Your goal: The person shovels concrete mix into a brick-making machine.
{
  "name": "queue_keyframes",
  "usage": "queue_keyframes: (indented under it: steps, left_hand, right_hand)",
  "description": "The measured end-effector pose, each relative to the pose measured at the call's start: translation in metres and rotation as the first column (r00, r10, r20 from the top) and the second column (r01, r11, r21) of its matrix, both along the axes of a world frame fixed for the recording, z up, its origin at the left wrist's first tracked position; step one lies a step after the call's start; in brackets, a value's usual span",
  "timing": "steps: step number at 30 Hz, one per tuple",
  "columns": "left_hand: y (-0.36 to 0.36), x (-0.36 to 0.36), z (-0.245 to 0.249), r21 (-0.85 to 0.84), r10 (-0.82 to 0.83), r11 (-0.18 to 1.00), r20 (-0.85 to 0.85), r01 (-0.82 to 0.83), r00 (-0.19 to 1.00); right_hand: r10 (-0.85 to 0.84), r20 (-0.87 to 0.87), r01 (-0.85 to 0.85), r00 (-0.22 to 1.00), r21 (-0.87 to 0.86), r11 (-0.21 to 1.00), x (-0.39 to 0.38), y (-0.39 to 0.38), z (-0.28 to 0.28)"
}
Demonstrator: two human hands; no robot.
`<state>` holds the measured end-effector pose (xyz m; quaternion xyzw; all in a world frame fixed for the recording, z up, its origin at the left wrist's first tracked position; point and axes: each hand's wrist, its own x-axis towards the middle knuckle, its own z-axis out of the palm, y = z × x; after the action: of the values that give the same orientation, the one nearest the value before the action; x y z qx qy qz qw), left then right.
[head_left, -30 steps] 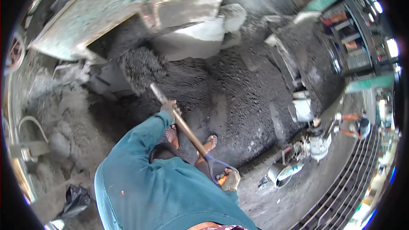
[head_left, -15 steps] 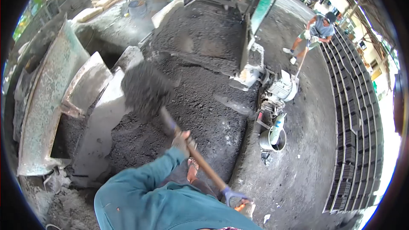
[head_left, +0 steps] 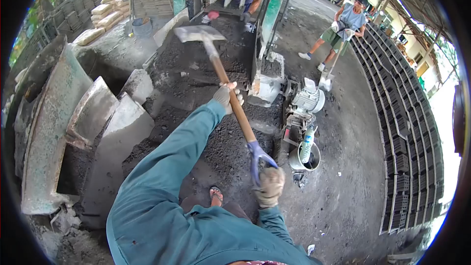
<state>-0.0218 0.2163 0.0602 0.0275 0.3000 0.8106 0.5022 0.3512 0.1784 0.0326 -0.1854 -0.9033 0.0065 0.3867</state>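
A shovel (head_left: 241, 120) with a wooden shaft and a purple D-shaped handle stretches forward from my body. Its metal blade is over the far part of the dark, crumbly mix (head_left: 216, 152), with no heap visible on it. My left hand (head_left: 226, 98), in a glove that leaves the fingertips bare, is closed round the middle of the shaft. Lower down, my gloved right hand (head_left: 270, 186) grips the purple handle. Beyond the blade, another person's gloved hand (head_left: 246, 17) is by the green-framed machine (head_left: 275, 10).
A person (head_left: 349, 22) with another shovel stands at the upper right. Nearby are a motor (head_left: 309, 99) and a bucket (head_left: 316, 159) holding a bottle. Stacked dark blocks (head_left: 402, 132) line the right. Rusty metal plates (head_left: 54, 127) stand left; sacks (head_left: 109, 12) lie behind.
The shovel has swung forward and right, and its dark load has left the blade. Both my hands have moved forward with it. The person at the right has brought their shovel nearer their legs.
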Motion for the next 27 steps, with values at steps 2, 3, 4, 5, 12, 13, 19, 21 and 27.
queue_keyframes:
  steps: [2, 3, 4, 5, 12, 13, 19, 21, 27]
  left_hand:
    - [-0.043, 0.028, 0.000, 0.040, 0.006, 0.999, 0.000, -0.006, 1.000]
    - [-0.067, 0.038, 0.000, 0.101, -0.008, 0.995, 0.002, 0.007, 1.000]
    - [-0.092, 0.049, 0.001, 0.090, 0.042, 0.995, 0.075, -0.049, 0.996]
    - [-0.118, 0.054, -0.018, 0.255, 0.013, 0.966, 0.147, -0.051, 0.989]
    - [-0.293, 0.154, -0.148, -0.465, 0.775, 0.620, 0.493, -0.632, 0.396]
    - [-0.317, 0.166, -0.166, -0.537, 0.818, 0.563, 0.469, -0.628, 0.333]
    - [-0.433, 0.231, -0.201, -0.589, 0.799, 0.543, 0.581, -0.599, 0.153]
    - [-0.455, 0.249, -0.183, -0.627, 0.771, 0.613, 0.607, -0.481, 0.192]
    - [-0.523, 0.357, -0.154, -0.307, 0.675, 0.720, 0.521, -0.622, 0.523]
  right_hand:
    - [-0.022, -0.005, 0.020, 1.000, -0.237, 0.971, 0.029, 0.023, -0.019]
    - [-0.068, -0.211, -0.045, 0.975, -0.488, 0.871, 0.044, 0.031, -0.052]
    - [-0.071, -0.252, -0.099, 0.965, -0.604, 0.791, 0.052, 0.042, -0.058]
    - [-0.081, -0.287, -0.153, 0.954, -0.705, 0.693, 0.058, 0.053, -0.063]
    - [0.132, -0.045, 0.005, 0.990, -0.935, -0.355, -0.017, 0.042, 0.008]
    - [0.209, -0.069, 0.028, 0.975, -0.902, -0.430, -0.029, 0.031, 0.017]
    - [0.715, -0.309, 0.197, 0.627, -0.825, -0.529, -0.093, -0.048, -0.096]
    - [0.944, -0.214, 0.236, 0.250, -0.932, -0.274, -0.106, -0.107, -0.142]
    - [0.933, -0.278, 0.931, 0.230, -0.217, -0.294, -0.116, -0.344, -0.218]
